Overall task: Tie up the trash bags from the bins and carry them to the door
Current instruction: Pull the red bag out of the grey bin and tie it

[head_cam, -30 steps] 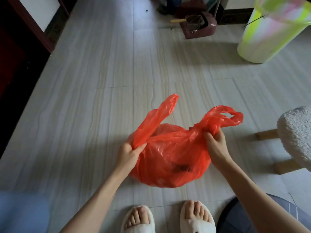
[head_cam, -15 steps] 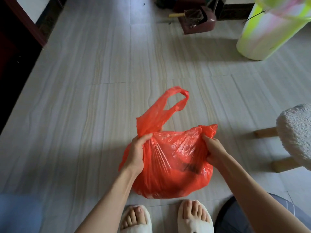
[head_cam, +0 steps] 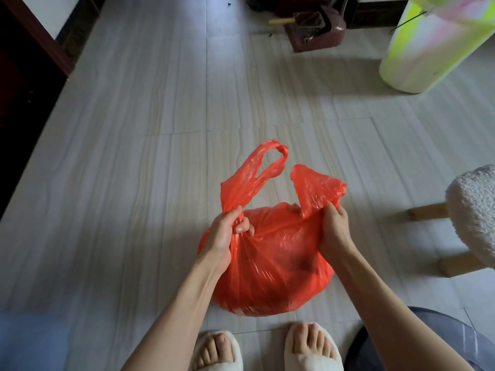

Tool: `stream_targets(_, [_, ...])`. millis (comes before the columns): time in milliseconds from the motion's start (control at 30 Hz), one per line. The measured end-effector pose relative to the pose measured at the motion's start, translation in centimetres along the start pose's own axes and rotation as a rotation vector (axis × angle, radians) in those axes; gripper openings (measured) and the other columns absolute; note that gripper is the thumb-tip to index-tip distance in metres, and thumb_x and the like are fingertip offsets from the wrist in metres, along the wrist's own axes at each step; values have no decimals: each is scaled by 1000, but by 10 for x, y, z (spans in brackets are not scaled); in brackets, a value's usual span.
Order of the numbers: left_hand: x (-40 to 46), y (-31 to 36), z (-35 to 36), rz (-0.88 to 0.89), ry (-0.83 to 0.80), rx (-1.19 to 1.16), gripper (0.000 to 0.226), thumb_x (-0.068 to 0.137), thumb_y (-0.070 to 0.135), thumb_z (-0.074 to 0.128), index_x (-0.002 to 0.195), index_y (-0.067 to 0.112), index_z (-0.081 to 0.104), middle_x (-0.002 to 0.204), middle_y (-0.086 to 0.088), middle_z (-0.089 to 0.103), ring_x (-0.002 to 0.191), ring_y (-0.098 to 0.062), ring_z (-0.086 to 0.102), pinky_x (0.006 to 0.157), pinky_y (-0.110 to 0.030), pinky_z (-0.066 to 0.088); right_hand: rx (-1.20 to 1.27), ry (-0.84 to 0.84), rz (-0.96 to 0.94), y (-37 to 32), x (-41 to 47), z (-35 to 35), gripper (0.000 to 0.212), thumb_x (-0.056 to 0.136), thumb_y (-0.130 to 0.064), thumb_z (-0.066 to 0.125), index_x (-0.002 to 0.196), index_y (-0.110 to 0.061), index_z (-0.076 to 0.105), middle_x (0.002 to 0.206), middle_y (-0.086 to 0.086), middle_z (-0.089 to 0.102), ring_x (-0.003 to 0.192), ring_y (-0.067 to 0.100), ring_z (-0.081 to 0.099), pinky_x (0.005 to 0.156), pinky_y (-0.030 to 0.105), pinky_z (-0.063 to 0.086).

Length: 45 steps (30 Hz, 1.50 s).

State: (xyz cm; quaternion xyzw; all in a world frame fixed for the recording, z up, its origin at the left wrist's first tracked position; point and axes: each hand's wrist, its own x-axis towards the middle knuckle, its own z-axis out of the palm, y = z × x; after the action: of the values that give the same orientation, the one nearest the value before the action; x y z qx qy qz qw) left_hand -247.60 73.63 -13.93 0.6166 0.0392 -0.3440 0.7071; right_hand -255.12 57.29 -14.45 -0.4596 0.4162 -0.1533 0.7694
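Observation:
A full red plastic trash bag (head_cam: 276, 266) sits on the tiled floor just in front of my feet. My left hand (head_cam: 227, 231) grips the gathered base of the bag's left handle loop (head_cam: 257, 175), which stands up above my fist. My right hand (head_cam: 333, 226) pinches the base of the right handle flap (head_cam: 316, 187), which also sticks up. The two handles stand apart and are not knotted. Dark contents show faintly through the plastic.
A pale green and white bin (head_cam: 423, 44) stands at the far right. A dark red dustpan (head_cam: 316, 30) lies on the floor at the far middle. A fluffy white stool (head_cam: 474, 212) with wooden legs stands to the right. Dark wooden furniture (head_cam: 21, 65) borders the left.
Both hands have re-gripped the bag. The left handle loop now stands bunched above my left fist, and the right flap has been pulled up out of the bag's top by my right hand.

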Motion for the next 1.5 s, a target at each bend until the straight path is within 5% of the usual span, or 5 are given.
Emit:
stream_targets(667, [-5,4,7,-28,-110,-123,20,73,13,36,89,6,46,48,1,33,46,-13,37,56,-27,33,-103,156,83,5,-10,16,38,91,-12,28,54,-14,39,29,-7,33,25,6,25,32,14,28])
stream_targets(1033, [15,-1,10,-3,258,234,33,99,16,38,70,16,54,56,0,48,43,-8,43,46,-19,36,-401,-219,-412,9,-28,27,14,79,-17,36,66,-19,41,60,-10,35,50,-1,38,54,11,33])
stream_targets(1233, [5,3,16,25,-8,415,18,87,25,52,88,18,68,89,1,70,87,-14,63,84,-31,47,-719,-294,-611,20,-16,31,29,82,-5,35,105,-12,50,81,-18,56,71,-1,54,64,8,40])
stream_targets(1367, [-10,16,9,-19,-325,250,15,89,13,50,96,15,63,79,8,69,77,-2,65,72,-13,50,-441,-243,-407,12,-8,32,27,87,11,38,97,-13,45,77,-3,56,54,-8,53,54,12,41])
stream_targets(1500, [-5,12,5,55,-329,443,40,73,61,59,102,35,64,112,6,68,108,-6,61,99,-28,45,-631,-299,-487,11,-11,34,27,81,7,52,85,-17,61,76,-6,62,67,-6,57,65,11,44])
